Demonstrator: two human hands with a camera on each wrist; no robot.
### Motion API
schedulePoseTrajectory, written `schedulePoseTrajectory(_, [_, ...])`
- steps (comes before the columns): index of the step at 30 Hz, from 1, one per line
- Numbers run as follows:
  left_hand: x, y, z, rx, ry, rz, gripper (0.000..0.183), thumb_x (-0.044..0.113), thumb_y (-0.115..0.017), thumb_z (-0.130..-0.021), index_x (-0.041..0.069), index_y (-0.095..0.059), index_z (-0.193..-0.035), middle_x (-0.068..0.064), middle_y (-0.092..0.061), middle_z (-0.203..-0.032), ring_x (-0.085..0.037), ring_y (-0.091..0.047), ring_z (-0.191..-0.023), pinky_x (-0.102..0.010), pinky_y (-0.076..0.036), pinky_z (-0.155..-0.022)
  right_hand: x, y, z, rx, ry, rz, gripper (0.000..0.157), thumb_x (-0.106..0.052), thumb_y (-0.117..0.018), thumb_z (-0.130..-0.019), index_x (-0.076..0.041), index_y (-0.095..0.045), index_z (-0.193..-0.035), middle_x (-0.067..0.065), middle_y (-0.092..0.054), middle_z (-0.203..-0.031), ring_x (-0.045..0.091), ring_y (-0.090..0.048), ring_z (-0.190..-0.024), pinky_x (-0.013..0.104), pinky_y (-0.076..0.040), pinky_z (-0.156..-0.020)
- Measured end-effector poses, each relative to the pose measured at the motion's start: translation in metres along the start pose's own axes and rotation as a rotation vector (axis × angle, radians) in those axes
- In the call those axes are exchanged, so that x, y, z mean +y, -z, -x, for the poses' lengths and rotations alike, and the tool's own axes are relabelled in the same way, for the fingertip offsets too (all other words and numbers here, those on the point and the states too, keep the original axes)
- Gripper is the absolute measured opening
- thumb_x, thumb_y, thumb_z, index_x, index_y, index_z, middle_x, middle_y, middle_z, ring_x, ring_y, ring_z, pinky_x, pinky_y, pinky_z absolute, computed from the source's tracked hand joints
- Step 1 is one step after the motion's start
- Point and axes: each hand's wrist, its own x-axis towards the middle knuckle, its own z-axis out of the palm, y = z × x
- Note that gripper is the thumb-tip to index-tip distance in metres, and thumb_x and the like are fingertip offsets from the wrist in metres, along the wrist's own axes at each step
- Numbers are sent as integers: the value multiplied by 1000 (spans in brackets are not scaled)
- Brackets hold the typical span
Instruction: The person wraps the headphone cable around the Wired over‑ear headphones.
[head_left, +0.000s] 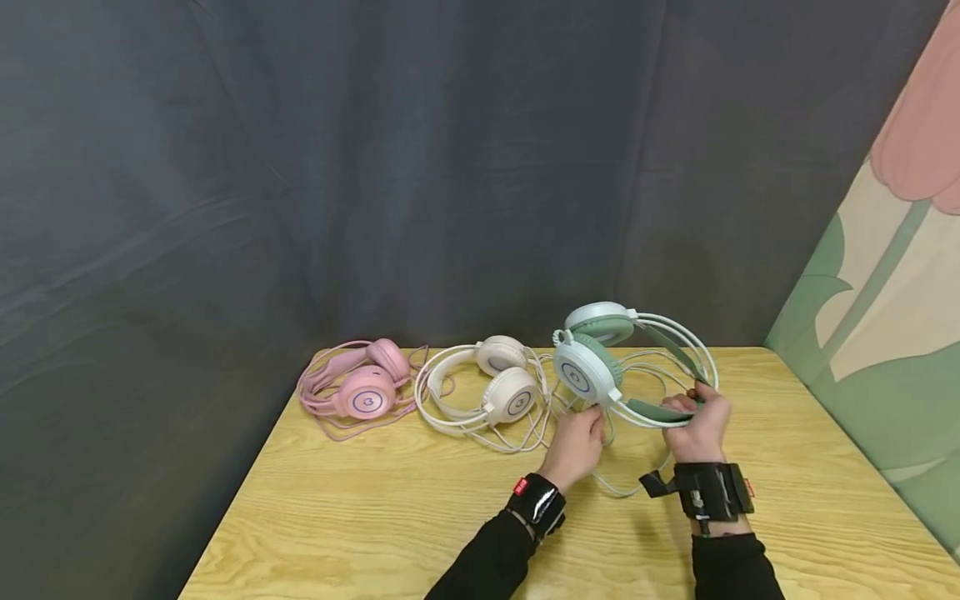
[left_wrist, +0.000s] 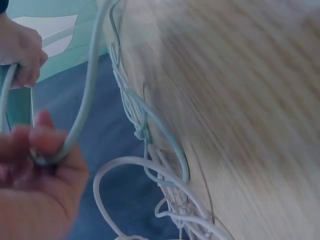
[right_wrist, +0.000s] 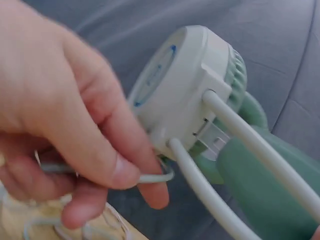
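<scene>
1. Far left: pink headphones (head_left: 367,400), lying on the table (head_left: 450,533) with loops of cord around them. Looks finished with, at a guess; no hand on them.
2. Next along: white headphones (head_left: 510,396), also down on the table, loose loops spilling off to the right. Probably done too. Can't tell whether those loops are tangled with the green strands beside them.
3. Middle: left hand (head_left: 576,443), thumb and fingers closed in a pinch on the pale green cable (left_wrist: 90,82). Just under the near ear cup (head_left: 577,372), with more slack trailing on the table. Can't tell if actually touching the cup.
4. Right of that: green headphones (head_left: 600,357), tilted up off the table between both hands, cups toward the left. Would call this the unfinished one: not yet set down, cable not tidied. Seems like two down, one to go.
5. Far right: right hand (head_left: 699,422), fingers curled firmly around the headband (head_left: 652,412) at the end away from the cups. Basically holding by the top of the arch, with both cups sticking out past the grip.
</scene>
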Motion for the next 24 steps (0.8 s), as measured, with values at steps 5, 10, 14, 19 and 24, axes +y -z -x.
schedulePoseTrajectory(5, [7, 6, 3, -107, -84, 17, 26, 18, -48, -103, 14, -61, -80, 6, -62, -69, 5, -44, -59, -8, -32, -55, 3, -3, -1, 40, 228, 166, 27, -12, -31, -105, -12, -29, -78, 0, -13, -59, 13, -8, -52, 25, -8, -56])
schedulePoseTrajectory(10, [7, 20, -1, -68, -126, 6, 28, 22, -53, -102, 13, -61, -77, 10, -45, -61, 2, -37, -54, -10, -28, -52, 4, -3, -2, 6, 404, 382, 29, -7, -30, -102, -13, -30, -74, 0, -9, -61, 13, -7, -53, 26, -7, -54])
schedulePoseTrajectory(14, [7, 30, -5, -70, -165, -69, 24, 25, -55, -101, 16, -65, -81, 10, -45, -63, 0, -39, -56, -11, -29, -54, 5, 0, -5, -50, 553, 528, 34, 0, -30, -99, -14, -29, -67, -1, -7, -62, 13, -6, -51, 27, -6, -49])
schedulePoseTrajectory(19, [10, 43, -9, -93, -272, -266, 22, 31, -59, -98, 20, -70, -83, 14, -51, -65, 2, -44, -59, -13, -33, -54, 5, 5, -10, -70, 673, 655, 33, 2, -39, -98, -11, -38, -68, -2, -13, -58, 8, -12, -40, 29, -7, -42])
schedulePoseTrajectory(24, [14, 61, -14, -107, -405, -392, 24, 33, -63, -96, 23, -64, -74, 14, -53, -66, 2, -46, -60, -15, -35, -55, 2, 7, -9, -80, 623, 685, 18, -1, -46, -99, -6, -50, -82, -4, -24, -53, 5, -20, -34, 30, -6, -40])
